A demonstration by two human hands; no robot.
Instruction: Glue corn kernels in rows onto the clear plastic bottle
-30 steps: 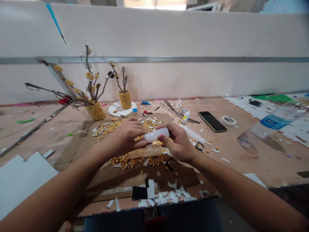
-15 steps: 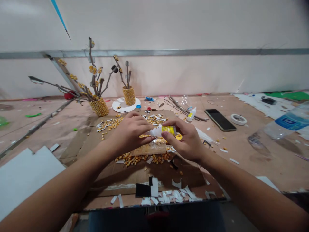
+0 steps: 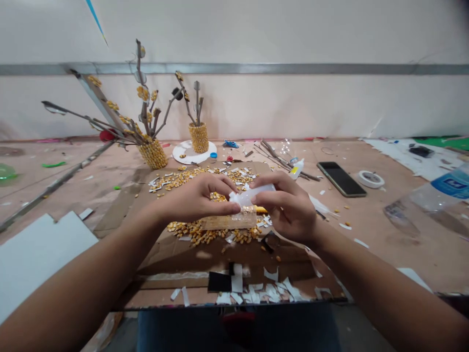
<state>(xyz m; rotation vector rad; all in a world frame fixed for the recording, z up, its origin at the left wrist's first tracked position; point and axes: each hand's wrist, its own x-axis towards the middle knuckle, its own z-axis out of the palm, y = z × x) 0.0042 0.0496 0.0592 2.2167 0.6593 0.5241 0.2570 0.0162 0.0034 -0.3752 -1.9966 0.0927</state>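
My right hand [image 3: 293, 208] grips a white glue bottle [image 3: 258, 193], tilted with its nozzle toward the left. The thumb and fingers of my left hand [image 3: 205, 198] close about the nozzle end. Just below lies a clear plastic cylinder [image 3: 229, 221], partly covered with corn kernels on its right part. It rests on loose corn kernels [image 3: 198, 234] spread over a sheet of brown cardboard [image 3: 176, 256]. More kernels mixed with white scraps [image 3: 176, 182] lie behind my left hand.
Two corn-covered pots [image 3: 153, 154] with twigs stand at the back left, one on a white disc [image 3: 179, 155]. To the right are a second glue bottle [image 3: 296, 169], a phone [image 3: 341, 179], a tape roll [image 3: 371, 179] and a plastic bottle [image 3: 436, 193]. Paper scraps [image 3: 271, 293] litter the front edge.
The glue bottle has turned in my right hand, so its yellow label no longer shows. My left fingers remain at the nozzle, and the view has tilted slightly down.
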